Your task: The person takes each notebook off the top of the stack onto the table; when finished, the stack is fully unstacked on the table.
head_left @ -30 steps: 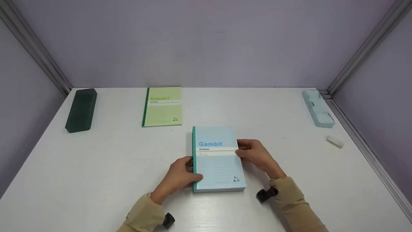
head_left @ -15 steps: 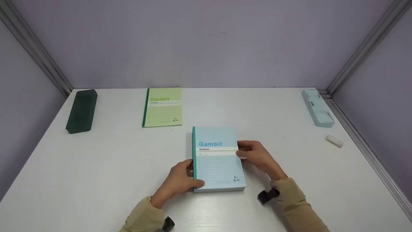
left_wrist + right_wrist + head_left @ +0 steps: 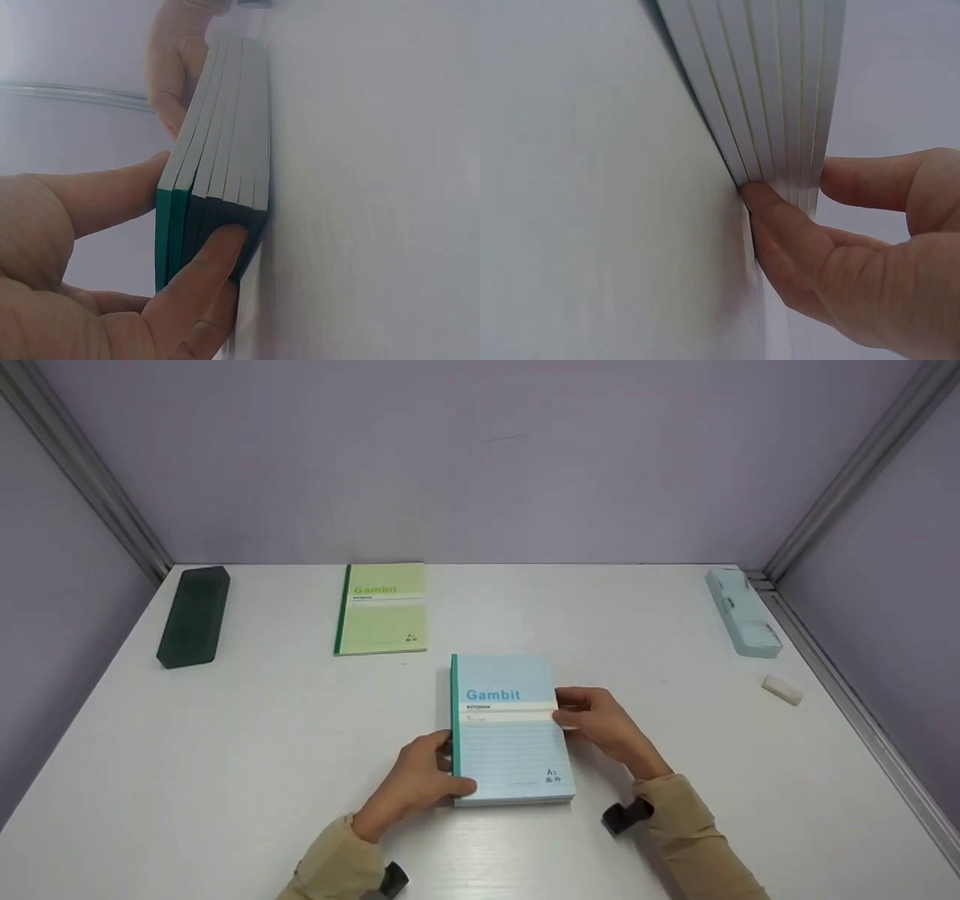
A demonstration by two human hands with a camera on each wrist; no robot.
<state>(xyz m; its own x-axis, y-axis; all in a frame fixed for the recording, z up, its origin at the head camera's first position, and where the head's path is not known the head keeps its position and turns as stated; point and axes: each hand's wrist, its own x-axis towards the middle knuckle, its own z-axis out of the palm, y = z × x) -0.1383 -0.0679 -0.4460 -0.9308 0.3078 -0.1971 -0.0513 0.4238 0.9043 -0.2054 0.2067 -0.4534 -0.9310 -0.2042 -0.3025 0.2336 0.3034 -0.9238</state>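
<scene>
A stack of several notebooks (image 3: 510, 750) lies in the middle of the table, a light blue "Gambit" cover with a green spine on top. At its lower left corner my left hand (image 3: 416, 776) grips the spine side, thumb on the cover. The left wrist view shows the fingers (image 3: 225, 251) against the green spines (image 3: 171, 232). On the opposite long side my right hand (image 3: 604, 727) holds the page edges (image 3: 769, 90), thumb at the cover's rim and fingertips low near the table, as the right wrist view shows. The stack's underside is hidden.
A green notebook (image 3: 382, 611) lies at the back, left of centre. A dark green case (image 3: 193, 619) sits far left. To the far right are a pale blue case (image 3: 742, 611) and a white eraser (image 3: 781, 690). Walls (image 3: 480, 472) bound the back and sides.
My left hand has slid a little toward the near end of the stack along the spine. My right hand has shifted barely; the stack stays in place.
</scene>
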